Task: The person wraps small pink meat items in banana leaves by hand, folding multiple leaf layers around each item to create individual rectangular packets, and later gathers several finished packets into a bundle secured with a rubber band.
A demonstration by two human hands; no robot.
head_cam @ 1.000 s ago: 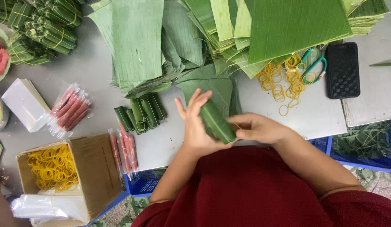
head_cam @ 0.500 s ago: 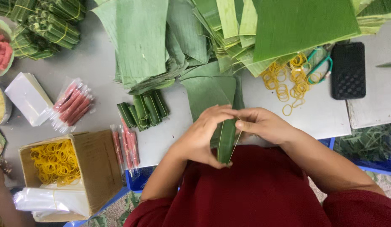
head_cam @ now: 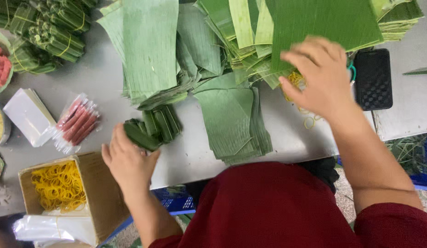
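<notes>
**Wrapped leaf roll set down at the left, rubber bands under the right**

Nearest the body, the left hand (head_cam: 128, 160) was seen palm-down at about eight o'clock from the table's middle, its fingers closed loosely round a leaf-wrapped roll (head_cam: 140, 136). The roll's long axis ran from ten o'clock to four o'clock, its far end touching the small pile of finished rolls (head_cam: 164, 123) that lay just beyond, at one o'clock from the hand. A cardboard box of yellow rubber bands (head_cam: 59, 184) stood just beside the wrist, at nine o'clock.

Farther out, at the centre, a stack of cut banana leaves (head_cam: 231, 121) was laid flat.

Farther still, at two o'clock, the right hand (head_cam: 321, 78) was spread wide and empty over loose yellow rubber bands (head_cam: 310, 121), which lay at six o'clock from its fingertips, partly hidden beneath the palm. A black phone (head_cam: 373, 79) was just beside it at three o'clock. Whether a band was already touched could not be told.
</notes>
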